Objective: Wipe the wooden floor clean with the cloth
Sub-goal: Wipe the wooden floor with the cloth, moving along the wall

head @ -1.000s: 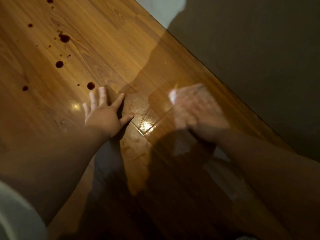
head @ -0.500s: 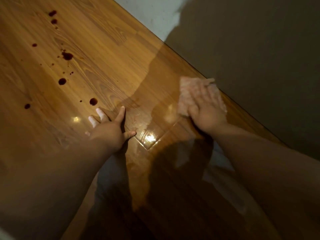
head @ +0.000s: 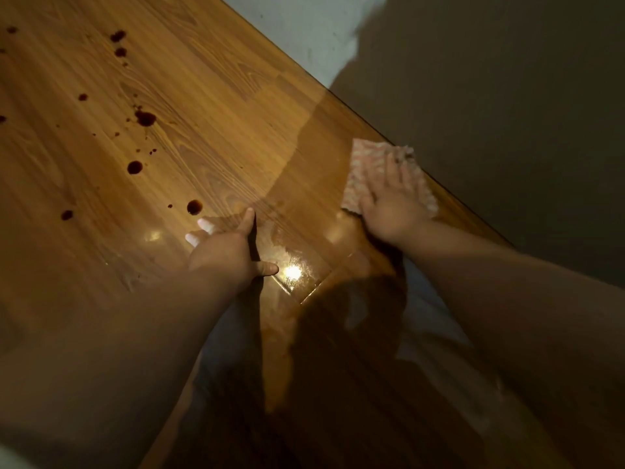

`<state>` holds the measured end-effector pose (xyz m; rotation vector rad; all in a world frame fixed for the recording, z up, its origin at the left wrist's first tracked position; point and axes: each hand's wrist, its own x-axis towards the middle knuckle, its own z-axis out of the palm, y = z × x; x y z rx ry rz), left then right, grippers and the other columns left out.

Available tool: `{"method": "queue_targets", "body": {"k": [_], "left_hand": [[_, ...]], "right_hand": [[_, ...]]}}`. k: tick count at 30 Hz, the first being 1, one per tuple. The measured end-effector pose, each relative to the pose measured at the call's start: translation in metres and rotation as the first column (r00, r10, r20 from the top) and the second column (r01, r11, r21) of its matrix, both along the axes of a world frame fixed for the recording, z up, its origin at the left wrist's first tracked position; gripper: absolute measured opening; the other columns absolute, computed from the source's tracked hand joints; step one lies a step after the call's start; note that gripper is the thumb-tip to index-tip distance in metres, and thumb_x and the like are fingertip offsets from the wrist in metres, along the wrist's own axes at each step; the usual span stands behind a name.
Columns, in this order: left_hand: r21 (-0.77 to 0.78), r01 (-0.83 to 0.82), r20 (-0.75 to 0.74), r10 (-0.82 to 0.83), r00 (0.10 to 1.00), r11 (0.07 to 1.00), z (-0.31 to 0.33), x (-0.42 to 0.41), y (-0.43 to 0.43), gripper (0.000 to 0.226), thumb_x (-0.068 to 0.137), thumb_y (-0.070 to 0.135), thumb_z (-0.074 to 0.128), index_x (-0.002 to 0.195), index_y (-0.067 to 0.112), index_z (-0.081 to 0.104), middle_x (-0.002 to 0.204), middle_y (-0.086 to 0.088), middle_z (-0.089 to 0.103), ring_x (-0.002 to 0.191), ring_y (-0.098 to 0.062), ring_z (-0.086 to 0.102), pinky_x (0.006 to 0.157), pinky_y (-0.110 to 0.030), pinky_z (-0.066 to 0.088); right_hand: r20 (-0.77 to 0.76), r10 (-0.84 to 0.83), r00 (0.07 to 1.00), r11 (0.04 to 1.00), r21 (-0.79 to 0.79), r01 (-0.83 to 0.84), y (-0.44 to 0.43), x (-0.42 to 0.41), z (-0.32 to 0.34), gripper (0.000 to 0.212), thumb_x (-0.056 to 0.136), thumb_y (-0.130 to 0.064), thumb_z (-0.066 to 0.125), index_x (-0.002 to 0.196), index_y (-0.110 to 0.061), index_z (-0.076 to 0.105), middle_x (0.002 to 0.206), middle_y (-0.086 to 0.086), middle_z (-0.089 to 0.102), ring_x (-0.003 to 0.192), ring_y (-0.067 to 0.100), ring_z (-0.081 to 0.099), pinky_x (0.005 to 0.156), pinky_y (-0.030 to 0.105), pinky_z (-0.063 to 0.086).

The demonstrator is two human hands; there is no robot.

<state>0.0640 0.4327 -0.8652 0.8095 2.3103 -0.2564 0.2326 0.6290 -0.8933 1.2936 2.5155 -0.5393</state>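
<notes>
Wooden floor [head: 220, 106] bearing dark spots [head: 145, 118] meets wall [head: 304, 28].

Glossy wooden floor [head: 220, 106] under warm light, pale wall [head: 304, 25] largely in shadow

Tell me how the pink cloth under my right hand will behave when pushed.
The cloth looks soft and floppy, lying flat with a rumpled corner under the right hand. It probably slides easily on the glossy floor, but may bunch at loose edges.
</notes>
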Motion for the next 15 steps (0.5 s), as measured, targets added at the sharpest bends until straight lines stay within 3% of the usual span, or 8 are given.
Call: {"method": "queue_targets", "body": {"k": [2, 4, 6, 7, 9, 11, 13, 15], "left_hand": [[0.001, -0.007, 0.002, 0.007, 1.000, 1.000, 0.000, 0.000, 0.002, 0.115, 0.075, 0.056, 0.072, 0.147, 0.043, -0.017, 0.153, -0.032, -0.017, 0.138, -0.059, 0.000, 0.110, -0.057, 0.027], [0.006, -0.012, 0.009, 0.012, 1.000, 1.000, -0.001, -0.001, 0.000, 0.115, 0.076, 0.056, 0.072, 0.147, 0.043, -0.017, 0.152, -0.033, -0.018, 0.137, -0.059, -0.001, 0.110, -0.056, 0.027], [0.018, -0.004, 0.012, 0.003, 1.000, 1.000, -0.003, -0.002, -0.001, 0.116, 0.075, 0.058, 0.072, 0.147, 0.043, -0.017, 0.152, -0.034, -0.017, 0.136, -0.061, -0.001, 0.109, -0.057, 0.027], [0.025, 0.001, 0.013, -0.001, 1.000, 1.000, -0.004, -0.002, -0.002, 0.116, 0.075, 0.058, 0.072, 0.147, 0.043, -0.018, 0.151, -0.034, -0.018, 0.136, -0.061, 0.000, 0.108, -0.057, 0.029], [0.031, -0.006, 0.027, 0.005, 1.000, 0.999, -0.006, -0.003, -0.003, 0.116, 0.075, 0.058, 0.071, 0.147, 0.043, -0.019, 0.150, -0.035, -0.020, 0.136, -0.062, 0.000, 0.108, -0.056, 0.030], [0.029, -0.004, 0.034, 0.003, 0.999, 1.000, -0.006, -0.004, -0.003, 0.116, 0.075, 0.058, 0.071, 0.146, 0.043, -0.020, 0.150, -0.034, -0.022, 0.136, -0.061, -0.002, 0.109, -0.056, 0.028], [0.020, -0.027, 0.058, 0.025, 0.998, 0.999, -0.004, -0.001, -0.005, 0.115, 0.076, 0.058, 0.071, 0.146, 0.044, -0.019, 0.150, -0.033, -0.022, 0.136, -0.061, -0.005, 0.110, -0.057, 0.024], [0.018, -0.026, 0.057, 0.025, 0.998, 0.999, -0.001, -0.002, -0.002, 0.114, 0.076, 0.058, 0.070, 0.147, 0.044, -0.017, 0.151, -0.032, -0.022, 0.136, -0.061, -0.005, 0.111, -0.058, 0.023]], "right_hand": [[-0.048, 0.184, 0.982, 0.983, 0.001, -0.185, -0.038, -0.013, -0.003, 0.063, 0.098, -0.042, 0.033, 0.155, -0.033, 0.009, 0.163, 0.002, -0.012, 0.148, 0.021, -0.014, 0.116, 0.041, -0.012], [-0.143, 0.488, 0.861, 0.871, 0.013, -0.491, -0.058, -0.013, -0.002, 0.061, 0.095, -0.046, 0.029, 0.153, -0.041, 0.010, 0.162, -0.005, -0.010, 0.144, 0.010, -0.015, 0.116, 0.042, -0.013], [-0.139, 0.592, 0.793, 0.804, 0.038, -0.593, -0.031, -0.009, -0.001, 0.062, 0.095, -0.043, 0.034, 0.152, -0.044, 0.008, 0.162, -0.010, -0.006, 0.144, 0.007, -0.010, 0.119, 0.041, -0.009], [-0.097, 0.526, 0.845, 0.851, 0.050, -0.523, -0.013, -0.008, -0.002, 0.062, 0.097, -0.041, 0.034, 0.153, -0.041, 0.008, 0.163, -0.009, -0.003, 0.147, 0.010, -0.007, 0.120, 0.040, -0.006], [-0.054, 0.198, 0.979, 0.979, 0.063, -0.195, 0.018, -0.009, 0.001, 0.060, 0.100, -0.039, 0.029, 0.155, -0.034, 0.006, 0.164, -0.005, 0.000, 0.149, 0.017, -0.004, 0.120, 0.041, -0.004], [-0.069, -0.080, 0.994, 0.997, 0.016, 0.081, 0.018, -0.025, 0.002, 0.062, 0.100, -0.033, 0.030, 0.155, -0.033, 0.001, 0.163, -0.004, -0.007, 0.149, 0.019, -0.007, 0.119, 0.042, -0.006], [-0.049, -0.084, 0.995, 0.996, -0.034, 0.082, -0.016, -0.048, 0.002, 0.070, 0.097, -0.022, 0.038, 0.156, -0.029, 0.000, 0.163, 0.001, -0.007, 0.149, 0.024, -0.004, 0.119, 0.041, -0.005], [-0.126, 0.164, 0.978, 0.985, -0.028, -0.169, -0.052, -0.064, 0.002, 0.070, 0.096, -0.018, 0.037, 0.156, -0.031, 0.003, 0.163, -0.001, -0.005, 0.149, 0.022, -0.004, 0.117, 0.039, -0.010]]}}
